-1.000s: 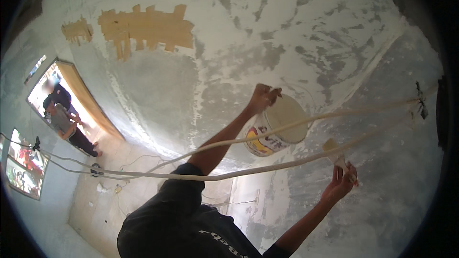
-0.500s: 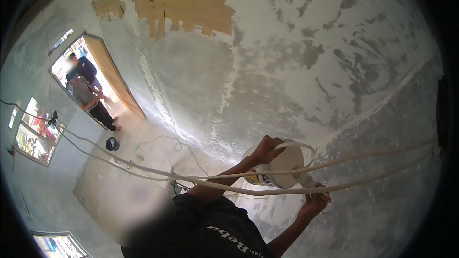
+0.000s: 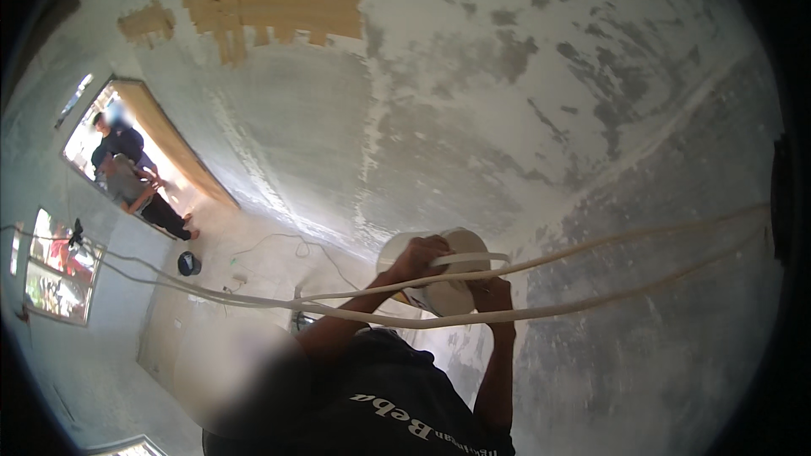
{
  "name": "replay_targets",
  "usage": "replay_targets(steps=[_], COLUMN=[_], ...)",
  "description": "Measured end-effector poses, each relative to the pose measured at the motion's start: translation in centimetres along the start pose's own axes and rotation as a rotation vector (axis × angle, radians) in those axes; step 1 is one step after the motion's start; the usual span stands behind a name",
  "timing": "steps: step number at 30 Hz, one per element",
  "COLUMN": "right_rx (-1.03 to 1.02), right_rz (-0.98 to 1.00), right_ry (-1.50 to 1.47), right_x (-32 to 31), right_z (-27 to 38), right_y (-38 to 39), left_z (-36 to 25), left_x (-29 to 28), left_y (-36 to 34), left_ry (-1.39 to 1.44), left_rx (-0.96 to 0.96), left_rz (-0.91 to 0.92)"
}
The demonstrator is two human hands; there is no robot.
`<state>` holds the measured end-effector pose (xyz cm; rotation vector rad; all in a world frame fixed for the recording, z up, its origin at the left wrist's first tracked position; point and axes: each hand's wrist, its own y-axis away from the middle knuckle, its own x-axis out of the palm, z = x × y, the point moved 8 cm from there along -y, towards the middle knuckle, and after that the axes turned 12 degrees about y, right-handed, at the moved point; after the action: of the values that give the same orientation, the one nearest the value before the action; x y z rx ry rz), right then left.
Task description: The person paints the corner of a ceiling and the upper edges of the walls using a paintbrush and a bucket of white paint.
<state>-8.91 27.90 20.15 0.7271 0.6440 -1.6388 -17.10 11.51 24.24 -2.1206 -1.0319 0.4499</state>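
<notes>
A white bucket is held out in front of my dark shirt, tilted so that its round mouth shows. My left hand is closed on the bucket's white handle, close to the rim. At the mouth's right side is my right hand, partly behind a cable. Its fingers are bent at or inside the rim; whatever they hold is hidden.
Two pale cables cross in front of my arms. A plastered wall has bare tan patches. Two people are at the open doorway. A dark bucket and thin cord lie on the floor.
My right hand has come from the lower right, where it held a pale flat tool, up to the bucket's mouth. In the picture, the bucket and left hand sit further left.
</notes>
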Motion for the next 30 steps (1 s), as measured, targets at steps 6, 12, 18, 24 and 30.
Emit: replay_targets(steps=[6,12,18,24,30], right_rx=[-0.375,-0.272,-0.472,-0.352,-0.270], right_rz=[-0.238,-0.195,-0.071,-0.081,-0.082], right_ry=[0.546,0.456,0.683,0.518,0.310], right_x=[3.3,9.1,12.2,12.6,12.5], right_z=[3.8,0.3,-0.1,-0.9,-0.9], right_y=[-1.7,-2.8,-1.1,-0.8,-0.4], left_z=[-1.1,-4.7,-4.7,-5.6,-5.0], left_x=[-1.5,-0.4,-0.7,-0.3,-0.1], left_y=[1.1,-0.3,1.4,1.1,1.2], left_ry=[-0.048,-0.016,0.030,0.111,0.147], left_rx=[0.052,0.189,0.263,0.322,0.348], left_rz=[-0.012,0.025,-0.009,0.019,0.003])
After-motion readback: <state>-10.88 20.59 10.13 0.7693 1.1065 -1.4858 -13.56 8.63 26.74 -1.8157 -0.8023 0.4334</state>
